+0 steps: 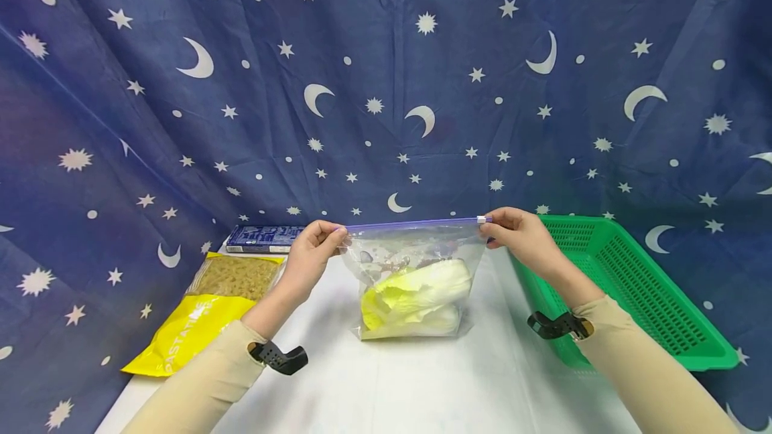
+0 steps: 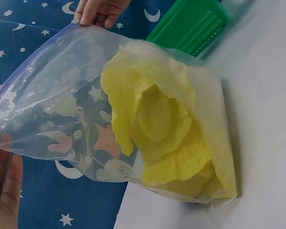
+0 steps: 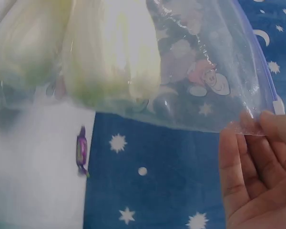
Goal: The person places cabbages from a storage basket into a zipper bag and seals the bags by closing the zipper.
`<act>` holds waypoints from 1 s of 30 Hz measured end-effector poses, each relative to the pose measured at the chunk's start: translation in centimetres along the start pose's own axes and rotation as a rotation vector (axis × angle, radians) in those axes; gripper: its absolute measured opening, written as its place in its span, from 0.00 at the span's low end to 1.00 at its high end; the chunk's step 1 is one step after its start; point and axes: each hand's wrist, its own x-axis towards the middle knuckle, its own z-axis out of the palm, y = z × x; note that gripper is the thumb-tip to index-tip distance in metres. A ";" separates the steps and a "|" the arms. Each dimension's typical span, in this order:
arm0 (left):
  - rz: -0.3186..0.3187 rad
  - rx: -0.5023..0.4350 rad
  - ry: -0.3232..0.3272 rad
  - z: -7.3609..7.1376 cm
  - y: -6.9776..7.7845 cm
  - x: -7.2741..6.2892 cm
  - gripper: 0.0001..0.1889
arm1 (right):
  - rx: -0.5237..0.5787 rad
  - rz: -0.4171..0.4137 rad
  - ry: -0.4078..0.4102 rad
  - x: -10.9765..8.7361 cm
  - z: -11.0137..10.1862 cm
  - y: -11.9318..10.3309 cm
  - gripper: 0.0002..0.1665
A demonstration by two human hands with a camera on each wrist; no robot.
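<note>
A clear zip bag (image 1: 416, 240) with a purple top strip and printed cartoon figures stands on the white table, its mouth edge stretched level between both hands. Inside lie pale, yellow-leaved napa cabbages (image 1: 422, 290), leafy ends to the left and white stem ends to the right. My left hand (image 1: 313, 253) pinches the bag's upper left corner between thumb and fingers. At the opposite corner my right hand (image 1: 521, 240) pinches the edge right by the white slider (image 1: 481, 220). The strip looks closed along its length, with the slider at the right end.
At left lies a yellow pasta bag (image 1: 205, 313), with a dark blue flat package (image 1: 265, 238) behind it. A green plastic basket (image 1: 639, 286) stands at right. The right wrist view shows a purple wrapped candy (image 3: 81, 152) near the table's edge. A starry blue cloth (image 1: 386, 86) hangs behind.
</note>
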 end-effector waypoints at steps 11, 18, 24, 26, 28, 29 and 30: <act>-0.039 0.065 0.053 0.1 1.2 3.7 0.17 | 0.149 0.021 0.072 2.5 1.1 -0.2 0.18; 0.019 0.110 0.113 -0.8 1.3 5.6 0.18 | 0.175 -0.022 0.118 4.3 2.7 -0.7 0.15; -0.040 0.154 0.088 -2.2 0.1 4.4 0.19 | 0.116 0.011 0.084 3.6 3.8 0.2 0.15; -0.050 0.165 0.058 -2.7 -0.3 3.5 0.19 | 0.075 0.007 0.073 2.9 3.9 0.5 0.15; -0.056 0.170 0.012 -3.3 -0.6 2.6 0.19 | 0.032 -0.014 0.060 2.1 4.0 0.7 0.15; -0.055 0.167 -0.018 -3.7 -0.7 2.1 0.19 | 0.008 -0.030 0.053 1.6 4.1 0.8 0.14; -0.059 0.167 -0.053 -4.1 -0.8 1.6 0.19 | -0.016 -0.046 0.044 1.0 4.1 1.0 0.14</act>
